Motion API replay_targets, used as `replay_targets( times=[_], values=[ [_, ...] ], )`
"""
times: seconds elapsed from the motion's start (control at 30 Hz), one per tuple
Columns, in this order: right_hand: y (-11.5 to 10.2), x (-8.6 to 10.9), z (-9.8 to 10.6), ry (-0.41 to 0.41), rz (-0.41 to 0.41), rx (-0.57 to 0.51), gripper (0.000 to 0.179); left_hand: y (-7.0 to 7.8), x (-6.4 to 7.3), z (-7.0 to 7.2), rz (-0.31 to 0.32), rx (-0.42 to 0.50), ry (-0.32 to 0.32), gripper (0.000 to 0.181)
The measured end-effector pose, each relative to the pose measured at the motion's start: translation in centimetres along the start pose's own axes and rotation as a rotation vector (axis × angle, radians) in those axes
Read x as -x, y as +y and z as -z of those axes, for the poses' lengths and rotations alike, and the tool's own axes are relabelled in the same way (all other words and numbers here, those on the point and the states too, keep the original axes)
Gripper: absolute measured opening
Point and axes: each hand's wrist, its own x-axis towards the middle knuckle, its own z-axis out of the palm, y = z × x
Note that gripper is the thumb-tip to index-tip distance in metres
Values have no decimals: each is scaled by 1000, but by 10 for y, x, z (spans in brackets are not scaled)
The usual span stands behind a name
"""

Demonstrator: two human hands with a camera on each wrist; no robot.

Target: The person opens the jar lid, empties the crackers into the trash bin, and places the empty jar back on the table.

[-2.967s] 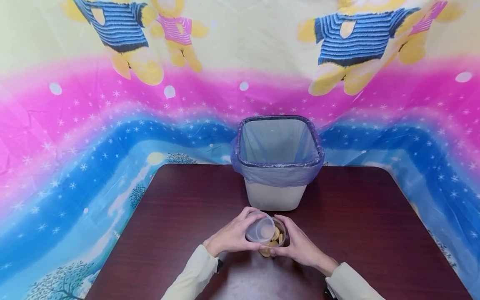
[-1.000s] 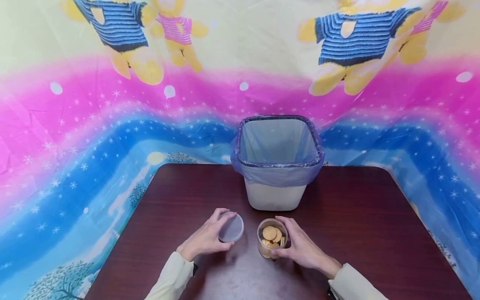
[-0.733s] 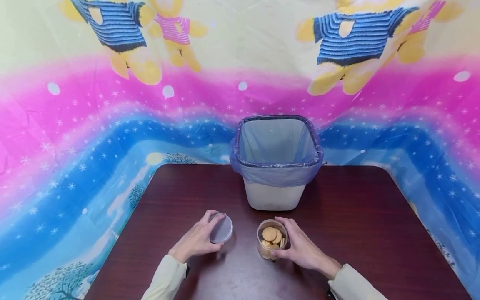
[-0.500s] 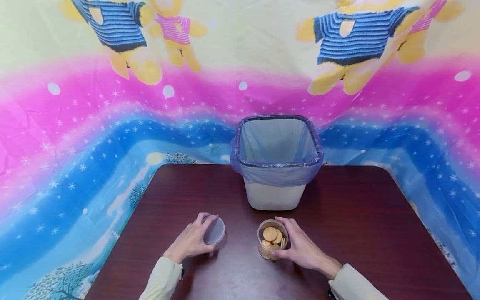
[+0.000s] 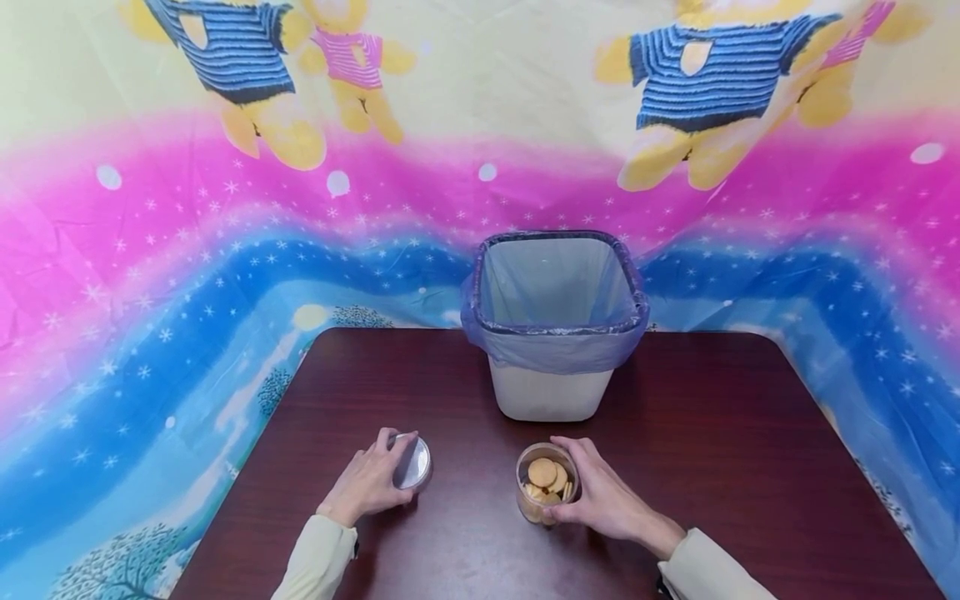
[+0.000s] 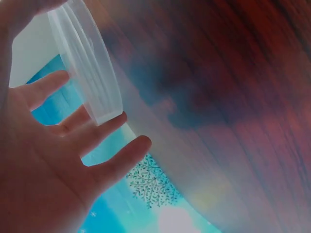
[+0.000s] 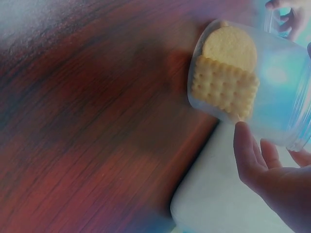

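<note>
Since the earlier frames my left hand (image 5: 367, 483) has carried the lid (image 5: 412, 462) further left, away from the jar (image 5: 546, 483), and now has it low over the table (image 5: 712, 433), well apart from the jar. That hand pinches the lid by its rim, thumb on one side and fingers loosely spread on the other; in the left wrist view the lid (image 6: 87, 73) sits tilted on edge between my fingertips (image 6: 109, 127). I cannot tell whether its lower edge touches the wood.

I see the lid as a round, shallow, translucent plastic disc with a low rim. The jar is a small clear plastic tub, open at the top, standing just in front of me on the dark reddish wood. My right hand (image 5: 600, 500) curls round its right side and grips it.

Inside the jar lie pale golden biscuits (image 5: 543, 475); the right wrist view shows a round one (image 7: 229, 46) and a rectangular one with dotted holes (image 7: 223, 87) against its wall. How many more lie beneath is hard to make out.

Behind the jar stands a white bin (image 5: 547, 392) lined with a bluish bag (image 5: 555, 342); I see nothing in the part of its inside that shows. Both wrist views are blurred, and my forearms are cut off at the lower edge.
</note>
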Motion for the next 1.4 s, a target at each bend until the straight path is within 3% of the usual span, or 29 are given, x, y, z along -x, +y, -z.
replay_targets(
  times=[0.27,0.7,1.4],
  values=[
    [1,1,0,11,16,9,89,-7,5,-1,89,-40,1,80],
    [2,4,-2,14,18,1,83,-16,10,-3,181,-16,-47,74],
    [2,5,-3,14,-35,-21,84,-16,9,-4,196,32,-79,77]
  ],
)
